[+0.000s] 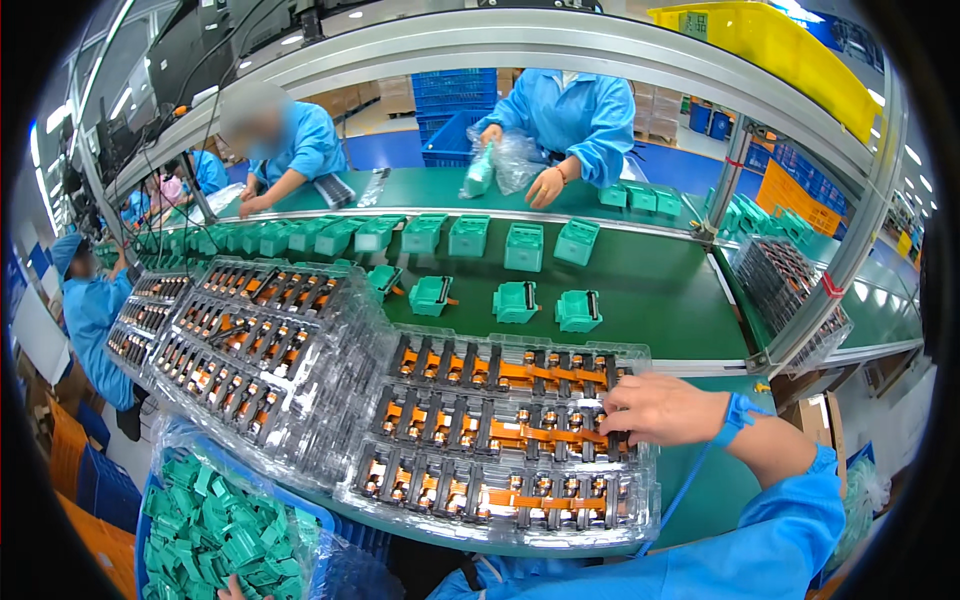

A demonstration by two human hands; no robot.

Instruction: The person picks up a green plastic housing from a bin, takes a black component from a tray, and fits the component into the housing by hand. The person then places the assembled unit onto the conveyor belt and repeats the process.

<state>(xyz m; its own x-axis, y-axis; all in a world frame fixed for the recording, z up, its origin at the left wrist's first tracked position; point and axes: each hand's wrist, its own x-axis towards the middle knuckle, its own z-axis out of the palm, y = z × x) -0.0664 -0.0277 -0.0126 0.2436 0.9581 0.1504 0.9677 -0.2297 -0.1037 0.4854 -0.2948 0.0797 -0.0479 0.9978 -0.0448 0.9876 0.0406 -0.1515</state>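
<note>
Currently, right hand [660, 408] on tray [632, 352], left hand [232, 590] among green pieces [215, 535]

The right hand reaches over the right end of the clear tray's middle row, palm down. Its fingers are bent and drawn close together, tips down at the orange strips [550, 435]; whether they pinch one cannot be told. Black parts [440, 425] stand in three rows in this tray, the strips lying across the right half of each row. A blue band [736, 415] circles the right wrist, its cord running down past the tray.

Only a little of the left hand shows, at the lower edge, over the loose green pieces in a blue bin [325, 516]. How far its fingers are open, and whether they hold a piece, cannot be told.

Left of the tray stand more loaded trays [235, 345]. Beyond, green holders [524, 247] sit on a green belt [660, 290], a long row at the far side and a few nearer. Across the belt, a co-worker [575, 105] in blue holds a clear bag [517, 160].
</note>
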